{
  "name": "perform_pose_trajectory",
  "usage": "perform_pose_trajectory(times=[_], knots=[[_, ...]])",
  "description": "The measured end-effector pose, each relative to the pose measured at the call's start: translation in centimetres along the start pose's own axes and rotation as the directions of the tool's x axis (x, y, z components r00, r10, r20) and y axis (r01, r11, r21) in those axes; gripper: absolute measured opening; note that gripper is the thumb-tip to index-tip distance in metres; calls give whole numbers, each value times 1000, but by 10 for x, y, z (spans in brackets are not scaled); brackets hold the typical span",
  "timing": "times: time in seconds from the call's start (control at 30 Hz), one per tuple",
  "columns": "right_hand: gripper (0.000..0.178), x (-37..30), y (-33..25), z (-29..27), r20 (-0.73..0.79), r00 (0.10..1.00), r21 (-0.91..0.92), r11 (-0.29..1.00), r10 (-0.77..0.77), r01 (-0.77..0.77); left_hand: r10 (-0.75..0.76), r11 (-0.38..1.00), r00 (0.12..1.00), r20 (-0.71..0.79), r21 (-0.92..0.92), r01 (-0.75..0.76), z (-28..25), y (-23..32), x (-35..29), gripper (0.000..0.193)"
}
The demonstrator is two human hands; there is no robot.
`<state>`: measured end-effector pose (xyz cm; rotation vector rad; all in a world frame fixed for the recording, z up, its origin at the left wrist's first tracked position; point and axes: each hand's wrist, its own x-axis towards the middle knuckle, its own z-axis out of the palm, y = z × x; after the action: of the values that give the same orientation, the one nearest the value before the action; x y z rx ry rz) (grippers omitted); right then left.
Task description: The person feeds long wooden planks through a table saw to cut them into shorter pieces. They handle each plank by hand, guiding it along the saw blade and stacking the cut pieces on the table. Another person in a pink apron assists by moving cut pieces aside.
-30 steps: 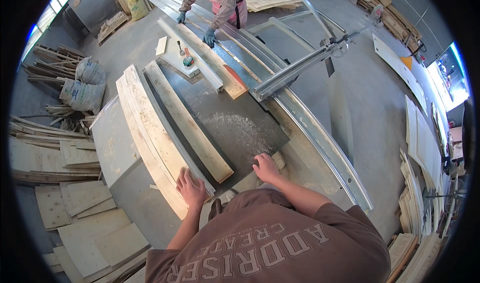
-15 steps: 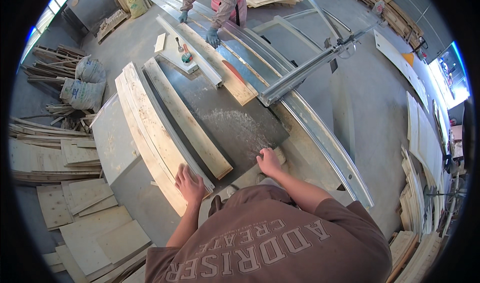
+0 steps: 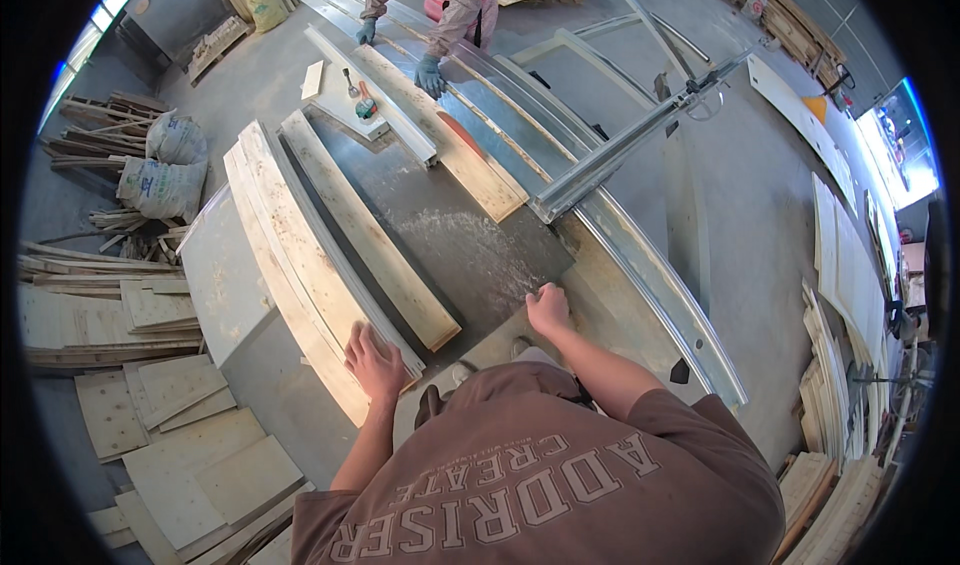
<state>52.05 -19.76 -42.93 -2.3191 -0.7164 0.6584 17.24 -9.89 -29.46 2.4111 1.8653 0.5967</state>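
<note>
My left hand [image 3: 376, 362] lies with its fingers over the near end of a stack of long pale wooden boards [image 3: 292, 235] on the left. At the near edge of the dark metal machine table [image 3: 440, 227], my right hand [image 3: 548, 310] is curled closed beside a patch of sawdust [image 3: 500, 263]; nothing shows in its fingers. A separate long board [image 3: 362, 223] lies between the stack and the table's middle. Further off, a plank [image 3: 475, 177] runs along a metal fence [image 3: 385, 110], beside a red curved piece [image 3: 461, 133]. A co-worker's gloved hand [image 3: 430, 77] rests by that plank.
Across the table stands a co-worker in pink overalls [image 3: 462, 7]. A metal crossbar [image 3: 620, 155] and rail [image 3: 660, 290] extend at the right. A red-and-green hand tool [image 3: 366, 105] lies behind the fence. Wood offcuts [image 3: 110, 315] and white sacks [image 3: 165, 187] fill the left side.
The plank by the fence has slid toward me, with the co-worker's gloved hand following. My right hand has shifted slightly right and away; my left stays on the stack.
</note>
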Motion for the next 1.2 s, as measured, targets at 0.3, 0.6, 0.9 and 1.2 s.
perform_pose_trajectory(times=[0.3,0.6,0.9,1.2], knots=[[69,11,9,0,-33,974,-35,973,225,-227,-6,1000,1000,7,0,6,-1,-1,0,66],[71,9,-16,-22,-53,998,-92,996,13,-18,-27,1000,1000,2,-1,27,0,-4,-3,63],[93,96,-93,-29,205,720,-514,553,-663,656,-18,1000,1000,-7,11,19,8,-3,-2,64],[99,155,-87,4,489,779,-465,638,-392,614,-29,999,1000,7,22,28,12,-3,1,67]])
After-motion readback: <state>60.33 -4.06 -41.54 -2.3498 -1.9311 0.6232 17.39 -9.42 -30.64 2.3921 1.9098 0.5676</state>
